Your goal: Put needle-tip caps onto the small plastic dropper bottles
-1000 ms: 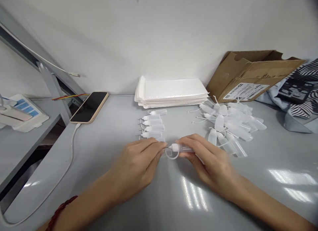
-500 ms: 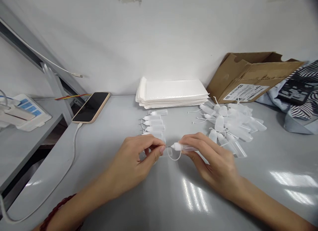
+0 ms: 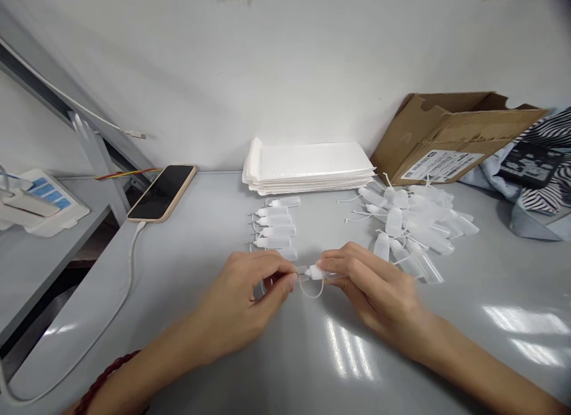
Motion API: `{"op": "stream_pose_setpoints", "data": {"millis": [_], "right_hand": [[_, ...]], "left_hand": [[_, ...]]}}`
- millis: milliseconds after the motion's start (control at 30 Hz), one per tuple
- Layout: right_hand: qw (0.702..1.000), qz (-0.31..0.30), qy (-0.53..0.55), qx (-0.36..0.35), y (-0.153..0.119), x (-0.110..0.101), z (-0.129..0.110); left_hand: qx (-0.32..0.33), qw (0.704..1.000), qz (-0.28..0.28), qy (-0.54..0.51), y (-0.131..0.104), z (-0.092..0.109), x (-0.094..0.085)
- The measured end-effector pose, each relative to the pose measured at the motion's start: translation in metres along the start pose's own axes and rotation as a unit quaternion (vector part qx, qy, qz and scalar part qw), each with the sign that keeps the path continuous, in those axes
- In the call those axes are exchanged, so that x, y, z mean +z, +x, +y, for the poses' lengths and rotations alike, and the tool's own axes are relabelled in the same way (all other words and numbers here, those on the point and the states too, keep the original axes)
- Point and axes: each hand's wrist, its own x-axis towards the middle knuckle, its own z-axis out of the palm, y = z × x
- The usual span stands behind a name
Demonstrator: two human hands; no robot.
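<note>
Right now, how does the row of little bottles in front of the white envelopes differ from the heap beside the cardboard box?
The row of bottles lies neatly side by side, tips to the left; the heap of bottles is jumbled at mixed angles. The row has gaps between several bottles, while the heap has them overlapping. The row holds fewer than the heap. Both are small translucent bottles lying on the grey table.

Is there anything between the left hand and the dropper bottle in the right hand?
Nothing visible blocks the short gap from the left hand to the nozzle of the dropper bottle in the right hand. The bottle's strap loop hangs below that line.
</note>
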Motion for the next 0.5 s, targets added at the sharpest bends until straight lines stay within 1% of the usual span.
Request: {"op": "stream_pose_setpoints", "data": {"millis": [67,167,267,400,500], "right_hand": [[1.0,-0.024,-0.005,-0.001,-0.0006,-0.0015,0.0007],[0.999,-0.042,-0.003,-0.009,-0.0013,-0.0029,0.0014],[0.999,-0.047,0.007,-0.014,-0.0016,-0.0021,0.0026],[0.999,-0.042,0.019,-0.026,-0.0017,0.0,0.0035],[0.999,-0.041,0.024,-0.026,-0.0021,0.0003,0.0027]], "left_hand": [[0.011,1.0,-0.008,0.007,0.0002,-0.0004,0.0007],[0.024,0.999,-0.017,0.016,0.0003,-0.0005,0.0013],[0.024,0.999,-0.023,0.021,-0.0001,0.0006,0.0011],[0.005,0.999,-0.044,0.03,-0.0003,0.0027,0.0001],[0.001,0.998,-0.048,0.034,-0.0001,0.004,-0.0001]]}}
